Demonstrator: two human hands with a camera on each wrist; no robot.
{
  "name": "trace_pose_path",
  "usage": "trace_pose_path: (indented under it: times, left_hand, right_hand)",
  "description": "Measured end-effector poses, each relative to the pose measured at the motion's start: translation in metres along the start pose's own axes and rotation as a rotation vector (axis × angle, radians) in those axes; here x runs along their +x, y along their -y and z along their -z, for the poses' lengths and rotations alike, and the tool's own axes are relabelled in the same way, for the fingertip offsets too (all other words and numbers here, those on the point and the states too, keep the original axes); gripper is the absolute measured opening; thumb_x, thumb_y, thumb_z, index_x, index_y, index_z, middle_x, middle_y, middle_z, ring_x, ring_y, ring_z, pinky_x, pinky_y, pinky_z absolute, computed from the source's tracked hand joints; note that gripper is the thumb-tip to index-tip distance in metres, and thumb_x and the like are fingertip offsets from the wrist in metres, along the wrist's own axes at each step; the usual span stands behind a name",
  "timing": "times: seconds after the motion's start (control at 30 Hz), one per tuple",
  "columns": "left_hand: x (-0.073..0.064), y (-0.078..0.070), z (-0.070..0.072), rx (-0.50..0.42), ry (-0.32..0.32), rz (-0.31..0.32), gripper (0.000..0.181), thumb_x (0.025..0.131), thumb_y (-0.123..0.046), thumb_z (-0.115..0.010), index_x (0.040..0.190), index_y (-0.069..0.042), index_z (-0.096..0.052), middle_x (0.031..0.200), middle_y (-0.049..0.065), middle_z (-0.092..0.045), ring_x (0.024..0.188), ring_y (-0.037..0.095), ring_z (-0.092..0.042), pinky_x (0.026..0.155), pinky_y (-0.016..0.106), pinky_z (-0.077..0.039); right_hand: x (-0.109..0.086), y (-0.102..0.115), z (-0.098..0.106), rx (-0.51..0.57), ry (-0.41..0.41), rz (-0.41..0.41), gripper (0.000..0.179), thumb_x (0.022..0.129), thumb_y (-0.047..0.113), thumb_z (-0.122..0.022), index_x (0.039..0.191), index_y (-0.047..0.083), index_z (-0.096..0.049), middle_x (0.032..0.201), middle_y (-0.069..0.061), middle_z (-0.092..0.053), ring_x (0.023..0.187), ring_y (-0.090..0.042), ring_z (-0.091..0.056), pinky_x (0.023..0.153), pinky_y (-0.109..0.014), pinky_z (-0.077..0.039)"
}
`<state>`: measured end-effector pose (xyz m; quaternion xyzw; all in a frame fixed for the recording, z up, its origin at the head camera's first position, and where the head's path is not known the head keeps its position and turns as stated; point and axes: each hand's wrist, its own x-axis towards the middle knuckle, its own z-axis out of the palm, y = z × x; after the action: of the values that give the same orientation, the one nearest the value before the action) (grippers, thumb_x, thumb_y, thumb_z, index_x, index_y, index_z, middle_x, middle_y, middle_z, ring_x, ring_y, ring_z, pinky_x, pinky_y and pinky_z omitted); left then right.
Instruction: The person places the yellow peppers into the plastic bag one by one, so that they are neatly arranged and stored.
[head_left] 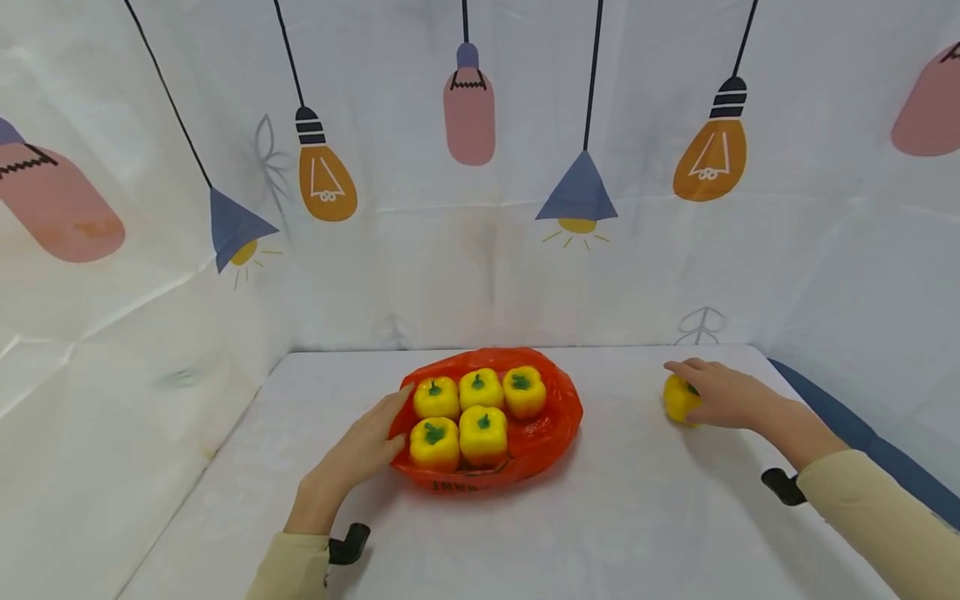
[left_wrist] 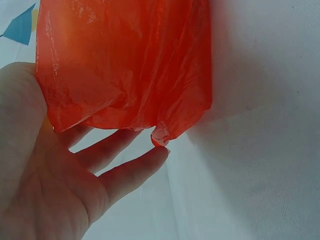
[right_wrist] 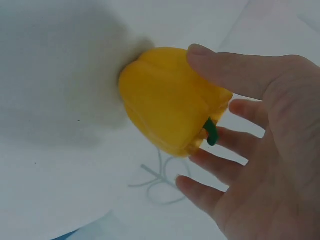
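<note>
A red plastic bag [head_left: 540, 446], its top spread wide, stands on the table with several yellow bell peppers [head_left: 483, 436] inside. At the bag's left rim rests my left hand [head_left: 360, 446]. The left wrist view shows its fingers [left_wrist: 132, 175] spread and fairly straight along the bag's outside; the thumb's tip is hidden there. Off to the right, my right hand [head_left: 727, 398] holds another yellow bell pepper [right_wrist: 162, 100] with a green stem. Its thumb [right_wrist: 225, 67] presses one side, and the fingers [right_wrist: 220, 162] reach around the stem end. That pepper is tilted, close over the table.
The white-covered table [head_left: 585, 542] meets a pale curtain [head_left: 420, 275] printed with lamps at the back and sides. A dark blue strip [head_left: 862, 442] runs past the table's right edge. Each wrist carries a small black device [head_left: 349, 543].
</note>
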<state>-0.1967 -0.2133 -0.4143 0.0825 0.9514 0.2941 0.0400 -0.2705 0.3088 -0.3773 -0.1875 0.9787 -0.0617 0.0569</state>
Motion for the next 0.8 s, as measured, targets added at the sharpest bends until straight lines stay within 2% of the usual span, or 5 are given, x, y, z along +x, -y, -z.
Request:
trace_pose_path:
  times: [0.13, 0.27, 0.5, 0.8]
  left_hand:
    - [-0.002, 0.0, 0.0, 0.002, 0.003, 0.004, 0.072, 0.097, -0.016, -0.055, 0.16, -0.024, -0.021, 0.163, 0.006, -0.03, 0.149, 0.032, -0.031, 0.119, 0.059, -0.029]
    - [-0.003, 0.0, 0.0, 0.014, 0.008, 0.004, 0.071, 0.098, -0.017, -0.055, 0.16, -0.024, -0.02, 0.163, 0.005, -0.029, 0.15, 0.031, -0.031, 0.12, 0.058, -0.029]
    - [-0.001, -0.001, 0.001, 0.014, 0.006, 0.001, 0.072, 0.097, -0.016, -0.054, 0.16, -0.024, -0.02, 0.164, 0.006, -0.029, 0.15, 0.032, -0.03, 0.12, 0.06, -0.028]
    - [0.0, 0.0, -0.001, 0.009, 0.002, -0.009, 0.072, 0.097, -0.017, -0.055, 0.16, -0.024, -0.02, 0.163, 0.006, -0.029, 0.15, 0.032, -0.03, 0.12, 0.059, -0.028]
  right_hand:
    - [-0.002, -0.006, -0.005, 0.064, 0.0, -0.004, 0.07, 0.082, 0.02, -0.076, 0.142, -0.002, -0.047, 0.135, -0.03, -0.053, 0.108, -0.041, -0.057, 0.096, -0.062, -0.049]
    - [-0.002, -0.009, -0.008, 0.08, -0.02, 0.013, 0.065, 0.082, 0.017, -0.077, 0.138, -0.002, -0.052, 0.133, -0.028, -0.057, 0.109, -0.04, -0.057, 0.097, -0.063, -0.048]
    - [-0.004, -0.003, -0.007, 0.121, 0.011, 0.052, 0.064, 0.079, 0.013, -0.078, 0.138, 0.001, -0.054, 0.132, -0.024, -0.059, 0.108, -0.037, -0.056, 0.096, -0.061, -0.049]
    - [-0.003, 0.005, -0.009, 0.147, 0.013, 0.036, 0.064, 0.08, 0.01, -0.075, 0.14, 0.005, -0.053, 0.137, -0.025, -0.056, 0.111, -0.037, -0.055, 0.096, -0.061, -0.05]
